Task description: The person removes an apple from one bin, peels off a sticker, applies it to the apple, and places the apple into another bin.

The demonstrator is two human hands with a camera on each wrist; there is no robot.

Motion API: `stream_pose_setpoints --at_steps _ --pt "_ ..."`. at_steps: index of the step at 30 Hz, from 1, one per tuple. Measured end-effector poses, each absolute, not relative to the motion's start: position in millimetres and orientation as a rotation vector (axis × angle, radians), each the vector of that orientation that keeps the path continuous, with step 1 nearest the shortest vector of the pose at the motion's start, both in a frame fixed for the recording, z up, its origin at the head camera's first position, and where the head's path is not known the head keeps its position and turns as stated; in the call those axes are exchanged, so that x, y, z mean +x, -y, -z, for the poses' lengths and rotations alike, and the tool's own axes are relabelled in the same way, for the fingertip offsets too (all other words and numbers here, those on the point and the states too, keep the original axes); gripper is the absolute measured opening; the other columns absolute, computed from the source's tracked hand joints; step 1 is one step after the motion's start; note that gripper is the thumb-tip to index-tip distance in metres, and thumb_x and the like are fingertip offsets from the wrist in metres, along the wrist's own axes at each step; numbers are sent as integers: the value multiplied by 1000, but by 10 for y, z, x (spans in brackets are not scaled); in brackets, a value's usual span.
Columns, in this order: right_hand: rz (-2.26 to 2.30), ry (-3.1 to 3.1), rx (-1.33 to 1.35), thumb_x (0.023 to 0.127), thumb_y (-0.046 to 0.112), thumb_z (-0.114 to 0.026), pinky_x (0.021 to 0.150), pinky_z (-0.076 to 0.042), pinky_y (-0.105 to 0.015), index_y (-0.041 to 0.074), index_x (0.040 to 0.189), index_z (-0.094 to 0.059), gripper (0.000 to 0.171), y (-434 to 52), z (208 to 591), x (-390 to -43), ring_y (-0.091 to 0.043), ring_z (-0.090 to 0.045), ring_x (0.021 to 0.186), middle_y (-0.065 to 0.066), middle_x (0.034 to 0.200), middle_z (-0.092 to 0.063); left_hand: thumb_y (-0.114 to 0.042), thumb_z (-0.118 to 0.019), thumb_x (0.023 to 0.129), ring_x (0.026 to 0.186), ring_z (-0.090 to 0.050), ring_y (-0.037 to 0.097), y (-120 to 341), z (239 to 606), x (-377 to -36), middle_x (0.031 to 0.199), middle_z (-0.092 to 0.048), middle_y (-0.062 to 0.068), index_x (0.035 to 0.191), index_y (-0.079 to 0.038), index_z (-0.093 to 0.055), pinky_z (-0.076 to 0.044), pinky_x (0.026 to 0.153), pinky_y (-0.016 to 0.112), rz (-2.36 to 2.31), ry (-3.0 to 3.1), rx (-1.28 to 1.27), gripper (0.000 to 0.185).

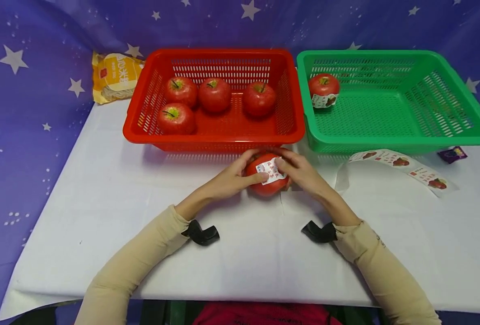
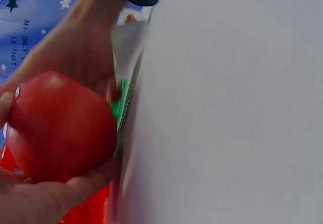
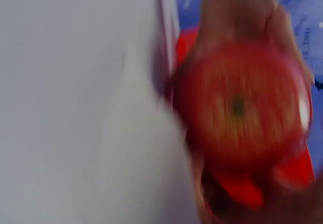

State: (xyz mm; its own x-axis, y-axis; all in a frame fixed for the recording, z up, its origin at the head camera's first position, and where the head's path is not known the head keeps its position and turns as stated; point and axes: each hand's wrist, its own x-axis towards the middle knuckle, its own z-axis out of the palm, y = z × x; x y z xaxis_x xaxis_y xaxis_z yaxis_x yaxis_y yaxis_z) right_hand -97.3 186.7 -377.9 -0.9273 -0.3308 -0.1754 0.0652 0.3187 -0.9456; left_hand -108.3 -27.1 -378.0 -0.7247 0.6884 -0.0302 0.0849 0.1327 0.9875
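A red apple (image 1: pixel 265 189) is held between both hands in front of the red basket. A white printed sticker (image 1: pixel 269 170) lies across the side facing me. My left hand (image 1: pixel 229 179) grips the apple from the left, its thumb on the sticker's lower edge. From the other side my right hand (image 1: pixel 306 177) curls round it, thumb at the sticker's right end. The left wrist view shows the apple's smooth side (image 2: pixel 60 128); in the right wrist view the apple (image 3: pixel 247 133) is blurred, with its stem hollow facing the camera.
Several apples lie in the red basket (image 1: pixel 223 139). The green basket (image 1: pixel 386 140) holds one stickered apple (image 1: pixel 324 85). A curling strip of stickers (image 1: pixel 414 168) lies right of my hands. A yellow food packet (image 1: pixel 118 76) and a small purple wrapper (image 1: pixel 452 155) lie at the sides.
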Motion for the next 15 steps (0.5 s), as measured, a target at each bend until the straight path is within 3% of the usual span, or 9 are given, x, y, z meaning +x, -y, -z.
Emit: stream_pose_setpoints --at_steps 2,5,8,11,15 --pt "1481 -2225 -377 91 30 -63 82 -51 -31 7 146 -38 64 -1942 3711 -980 -14 -59 95 -10 124 -56 -13 -62 93 133 -43 19 270 3756 -1071 146 -42 7 150 -11 -25 -35 112 38 -1589 -1970 773 67" --pt "1335 -2247 -507 81 24 -75 95 -48 -39 13 149 -33 81 -2064 3592 -971 -20 -51 118 -8 142 -47 -24 -66 91 137 -40 18 238 3661 -1029 152 -38 5 154 -16 -19 -35 113 38 -1417 -2107 865 79" --pt "1336 -2288 -551 75 18 -81 93 -51 -37 15 147 -37 85 -2179 3460 -930 -21 -53 120 -6 141 -50 -36 -70 87 133 -44 16 171 3483 -1013 151 -40 1 153 -22 -24 -39 109 37 -1239 -2254 987 82" --pt "1424 -2296 -589 71 10 -84 88 -53 -28 16 147 -38 89 -2304 3345 -856 -15 -55 116 -3 136 -52 -30 -72 86 126 -52 15 62 3263 -1072 143 -51 2 147 -16 -39 -44 104 33 -1333 -2228 1067 71" --pt "1554 -2282 -700 68 -5 -81 90 -51 -20 10 150 -32 96 -2528 3219 -739 -8 -54 119 2 138 -51 -21 -64 92 108 -64 9 -193 3027 -1240 114 -71 5 133 -4 -56 -48 96 23 -1618 -2104 1016 46"
